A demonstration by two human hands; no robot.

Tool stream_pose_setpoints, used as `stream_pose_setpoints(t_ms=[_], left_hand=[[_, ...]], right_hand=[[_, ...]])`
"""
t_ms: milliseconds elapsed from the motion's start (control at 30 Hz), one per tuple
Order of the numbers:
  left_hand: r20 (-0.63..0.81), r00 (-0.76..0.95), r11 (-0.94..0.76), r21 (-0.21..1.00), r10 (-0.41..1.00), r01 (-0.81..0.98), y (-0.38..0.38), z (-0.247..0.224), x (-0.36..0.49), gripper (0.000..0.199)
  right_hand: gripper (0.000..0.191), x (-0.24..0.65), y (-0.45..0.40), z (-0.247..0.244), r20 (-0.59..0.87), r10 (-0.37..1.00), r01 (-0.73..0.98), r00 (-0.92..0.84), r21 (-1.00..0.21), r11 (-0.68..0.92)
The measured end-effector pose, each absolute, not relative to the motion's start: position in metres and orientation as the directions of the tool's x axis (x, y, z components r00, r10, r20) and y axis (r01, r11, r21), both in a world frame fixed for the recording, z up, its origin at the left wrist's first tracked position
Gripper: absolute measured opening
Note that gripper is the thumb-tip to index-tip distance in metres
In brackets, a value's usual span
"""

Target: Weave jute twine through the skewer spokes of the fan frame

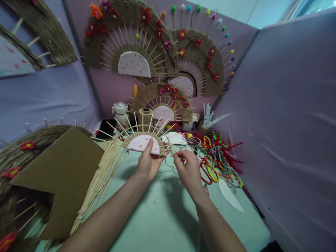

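Observation:
A half-round woven piece (143, 142) with a white, pink-spotted centre and thin sticks fanning out is held above the table. My left hand (147, 161) grips its lower right part, thumb on the spotted face and fingers behind. Close to the right end of the piece, my right hand (187, 165) has its thumb and index finger pinched together at the twine and the lowest stick ends. Loose twine (172, 163) hangs between the two hands. Which strand the right fingertips pinch is too small to tell.
Scissors (206, 171) with red handles lie right of my right hand, by colourful fuzzy stems (223, 154) and a white paper piece (231, 196). Brown cardboard (65, 175) and long thin sticks (98, 178) are at left. A twine spool (145, 117) and glass jar (120, 113) stand behind.

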State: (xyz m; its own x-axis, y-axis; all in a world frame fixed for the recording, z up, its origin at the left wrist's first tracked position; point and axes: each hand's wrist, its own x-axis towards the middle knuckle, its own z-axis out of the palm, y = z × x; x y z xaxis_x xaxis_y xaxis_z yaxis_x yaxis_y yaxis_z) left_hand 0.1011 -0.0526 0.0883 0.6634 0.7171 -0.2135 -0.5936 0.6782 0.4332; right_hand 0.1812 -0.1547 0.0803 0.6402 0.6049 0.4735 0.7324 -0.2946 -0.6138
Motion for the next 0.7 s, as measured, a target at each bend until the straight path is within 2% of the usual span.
stream_pose_setpoints(t_ms=[233,300,367,500,567,633,700], left_hand=[[-0.270,0.621,0.666,0.450,0.736,-0.595,-0.049,0.087,0.102,0.033],[-0.251,0.603,0.640,0.473,0.757,-0.606,-0.046,0.087,0.102,0.031],[-0.231,0.590,0.616,0.491,0.774,-0.615,-0.043,0.087,0.103,0.030],[-0.241,0.573,0.607,0.492,0.783,-0.624,-0.042,0.087,0.105,0.029],[-0.264,0.571,0.619,0.482,0.777,-0.620,-0.043,0.087,0.106,0.029],[-0.283,0.571,0.630,0.478,0.770,-0.612,-0.044,0.087,0.107,0.028],[-0.291,0.573,0.635,0.480,0.766,-0.606,-0.045,0.087,0.107,0.027]], right_hand=[[0.016,0.190,-0.201,0.087,0.570,0.609,0.816,0.552,-0.521,-0.252],[0.017,0.201,-0.232,0.084,0.579,0.603,0.827,0.549,-0.479,-0.293],[0.018,0.212,-0.266,0.075,0.483,0.645,0.800,0.593,-0.448,-0.399],[0.027,0.219,-0.319,0.043,0.020,0.785,0.723,0.619,-0.405,-0.560],[0.038,0.215,-0.331,0.025,-0.068,0.760,0.692,0.647,-0.366,-0.622],[0.046,0.210,-0.335,0.010,-0.088,0.720,0.659,0.688,-0.341,-0.671],[0.041,0.207,-0.336,-0.001,-0.097,0.690,0.623,0.717,-0.354,-0.697]])
